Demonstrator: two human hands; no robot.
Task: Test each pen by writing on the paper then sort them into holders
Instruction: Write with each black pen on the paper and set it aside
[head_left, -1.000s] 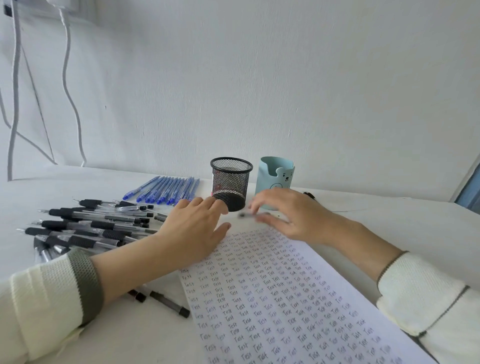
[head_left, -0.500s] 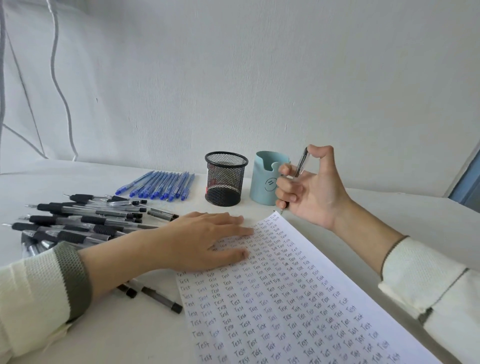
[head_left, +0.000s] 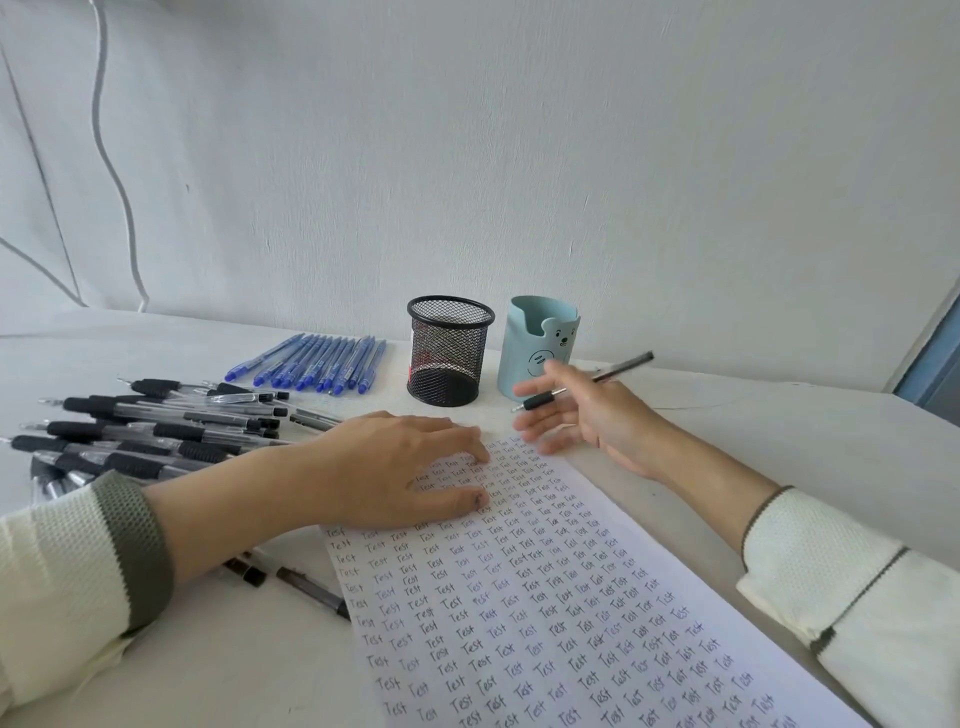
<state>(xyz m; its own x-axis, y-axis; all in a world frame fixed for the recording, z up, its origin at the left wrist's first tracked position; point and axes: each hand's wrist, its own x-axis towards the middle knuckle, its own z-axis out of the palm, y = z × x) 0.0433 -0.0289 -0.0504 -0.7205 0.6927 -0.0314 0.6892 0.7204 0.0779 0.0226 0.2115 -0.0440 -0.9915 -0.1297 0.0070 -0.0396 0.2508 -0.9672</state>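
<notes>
Left hand (head_left: 395, 467) stays flat, fingers straight, pressing the top of the paper (head_left: 545, 597). The right hand (head_left: 597, 415), raised with curled fingers half a second ago, has dropped in front of the blue holder (head_left: 537, 338); its fingers are now loosely spread, and the pen (head_left: 623, 365) it holds lies nearly level, tip toward the mesh holder (head_left: 449, 353). Motion blur hides the exact grip, the left forearm covers part of two loose pens (head_left: 311, 590) and the black pens (head_left: 130, 431), and the paper runs off the lower edge.
</notes>
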